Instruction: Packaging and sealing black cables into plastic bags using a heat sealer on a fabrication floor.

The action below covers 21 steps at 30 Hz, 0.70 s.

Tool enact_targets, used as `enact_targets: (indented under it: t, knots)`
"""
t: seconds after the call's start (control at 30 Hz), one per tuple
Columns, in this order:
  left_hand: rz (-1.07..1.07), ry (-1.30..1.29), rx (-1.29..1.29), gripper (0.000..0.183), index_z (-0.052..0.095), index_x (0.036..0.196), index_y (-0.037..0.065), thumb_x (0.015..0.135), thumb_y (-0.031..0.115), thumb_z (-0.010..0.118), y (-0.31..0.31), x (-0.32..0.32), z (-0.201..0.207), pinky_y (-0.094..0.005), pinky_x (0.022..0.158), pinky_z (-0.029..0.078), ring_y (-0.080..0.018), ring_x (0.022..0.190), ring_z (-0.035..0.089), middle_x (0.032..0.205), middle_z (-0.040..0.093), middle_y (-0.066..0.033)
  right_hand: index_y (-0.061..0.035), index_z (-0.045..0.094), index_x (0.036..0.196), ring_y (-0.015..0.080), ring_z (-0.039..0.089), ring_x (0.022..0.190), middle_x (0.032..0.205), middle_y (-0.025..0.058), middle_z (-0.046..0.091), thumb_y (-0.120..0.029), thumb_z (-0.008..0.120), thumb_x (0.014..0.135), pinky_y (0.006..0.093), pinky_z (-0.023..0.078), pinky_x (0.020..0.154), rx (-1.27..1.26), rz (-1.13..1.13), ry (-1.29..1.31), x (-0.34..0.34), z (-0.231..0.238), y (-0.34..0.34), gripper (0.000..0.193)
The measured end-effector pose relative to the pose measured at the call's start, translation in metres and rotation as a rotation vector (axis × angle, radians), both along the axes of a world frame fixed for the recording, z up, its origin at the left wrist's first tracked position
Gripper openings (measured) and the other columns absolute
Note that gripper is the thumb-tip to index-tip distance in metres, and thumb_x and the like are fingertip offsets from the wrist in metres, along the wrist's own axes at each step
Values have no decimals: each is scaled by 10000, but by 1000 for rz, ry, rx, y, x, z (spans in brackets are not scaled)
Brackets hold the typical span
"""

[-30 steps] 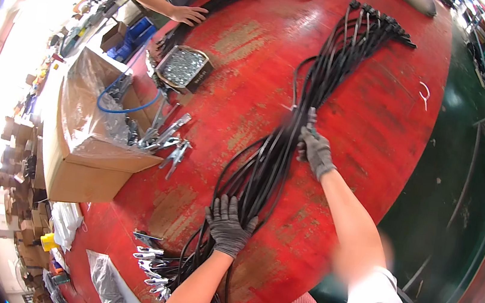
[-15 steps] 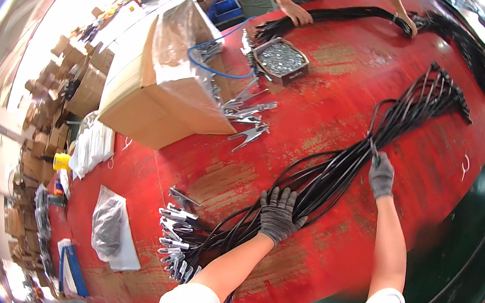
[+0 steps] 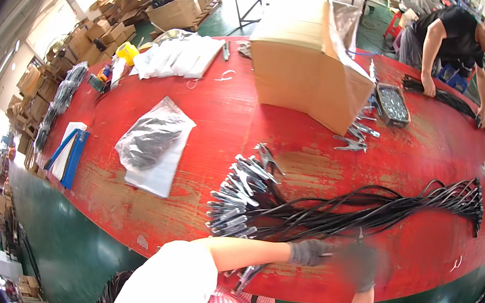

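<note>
A bundle of black cables (image 3: 362, 211) lies across the red table, silver spring clamps (image 3: 237, 196) gathered at its left end and dark connectors (image 3: 478, 207) at its right. My left hand (image 3: 310, 252), in a grey glove, is at the bundle's near side, its fingers partly hidden and blurred. Close beside it, my right hand (image 3: 358, 266) is smeared by motion in its dark glove. A thin pale piece shows between the hands, and a small narrow tip rises above the right one. What either hand holds cannot be made out.
A cardboard box (image 3: 300, 80) stands at the back, with loose clamps and a tray of small metal parts (image 3: 393, 105) beside it. Plastic bags (image 3: 156, 141) lie left. Across the table, a co-worker (image 3: 449, 49) handles another cable bundle (image 3: 457, 102).
My view has swung left. My left hand has left its flat place on the cables and come near the right hand. The right hand has moved from the bundle's middle to its near side.
</note>
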<state>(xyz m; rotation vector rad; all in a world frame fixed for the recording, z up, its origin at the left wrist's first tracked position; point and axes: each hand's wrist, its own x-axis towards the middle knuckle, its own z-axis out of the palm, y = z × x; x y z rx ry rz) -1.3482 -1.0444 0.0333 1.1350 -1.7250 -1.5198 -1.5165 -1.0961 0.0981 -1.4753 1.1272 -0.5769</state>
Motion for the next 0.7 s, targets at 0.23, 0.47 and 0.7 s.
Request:
enact_targets:
  t: [0.23,0.47,0.7]
  knots:
    - [426,104,508,148,583,927,99,838,208,538,102,196,39,-205,471,380,-90,557,480,682,544,-3,-77,541,956,50,460,574,701,-41,503,-94,608,794,191,386,507,-43,99,-143,141,7,64,176]
    - [1090,761,1271,120,539,752,146,842,224,546,212,402,23,-182,332,311,-53,396,402,524,479,49,-83,530,941,45,439,577,707,-49,495,-175,615,803,188,358,488,496,287,-112,309,9,156,186]
    - [1075,860,1262,198,469,643,121,822,197,508,237,584,6,-227,329,312,-99,389,391,522,455,10,-54,508,999,71,476,630,725,-14,504,-243,634,778,214,411,557,555,446,97,426,-26,228,317]
